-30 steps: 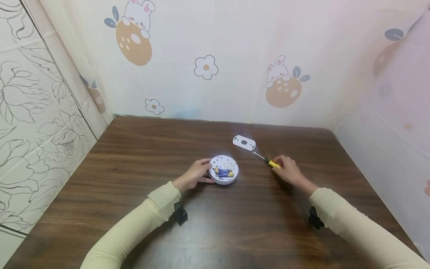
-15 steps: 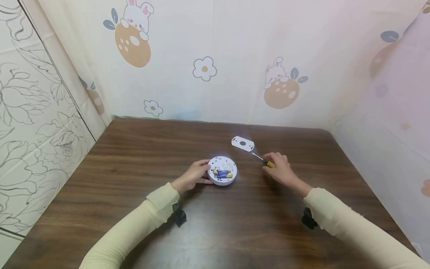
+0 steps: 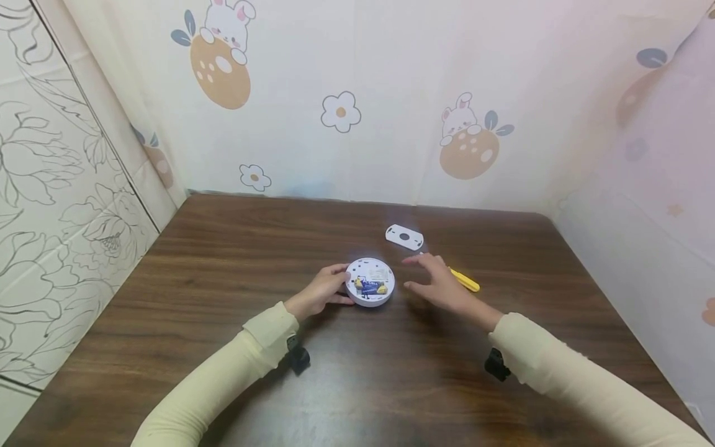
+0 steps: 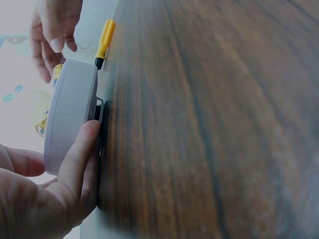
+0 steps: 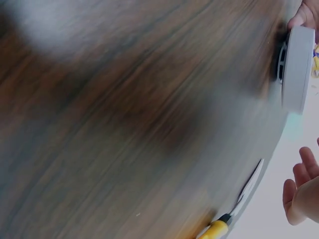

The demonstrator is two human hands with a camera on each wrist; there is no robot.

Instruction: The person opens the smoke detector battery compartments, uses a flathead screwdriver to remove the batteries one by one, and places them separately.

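Observation:
My left hand holds a round white device, which looks like a smoke alarm, by its left edge. In the left wrist view the thumb and fingers grip opposite faces of the grey-white casing. Blue-and-yellow batteries show in its upward face. My right hand hovers to the right of it, fingers spread and holding nothing, apart from the device. Behind this hand a screwdriver with a yellow handle lies on the table; the hand partly hides its shaft in the head view.
A white oblong plate with a dark central hole lies farther back on the brown wooden table. Patterned cloth hangs behind the table's far edge. Each wrist carries a small black camera.
My right hand has let go of the screwdriver, leaving it on the table, and has moved left towards the round device with fingers opening. The left hand keeps its hold.

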